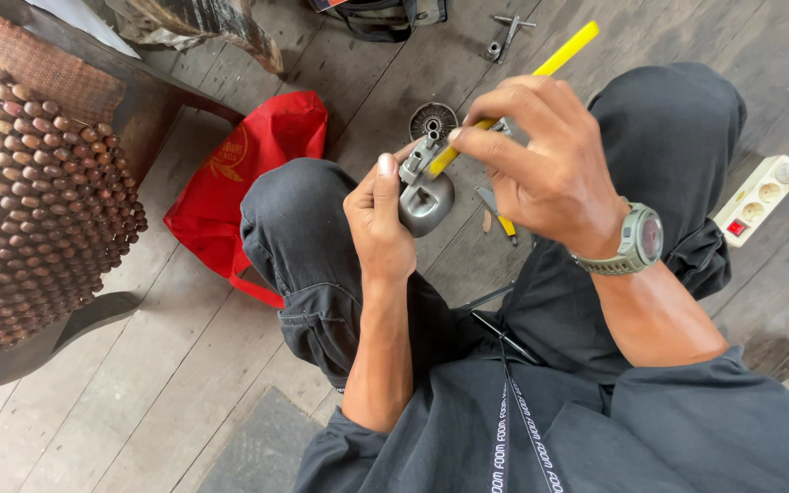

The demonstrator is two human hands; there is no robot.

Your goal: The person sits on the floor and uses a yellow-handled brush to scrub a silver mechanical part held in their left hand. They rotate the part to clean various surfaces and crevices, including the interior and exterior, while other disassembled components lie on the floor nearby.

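My left hand (378, 219) grips a grey metal part (427, 199) with a rounded body and a small fitting on top, held between my knees. My right hand (541, 160), with a grey wristwatch on the wrist, holds a yellow-handled tool (559, 57) whose tip rests on the fitting at the top of the part. Both hands are close together above the wooden floor. My legs in dark trousers frame the hands on either side.
A round toothed metal disc (433, 119) lies on the floor planks just beyond the part. A red bag (248, 155) sits to the left, a white power strip (758, 198) to the right. A beaded seat cover (29, 192) fills the left edge. Small metal tools (507, 35) lie farther away.
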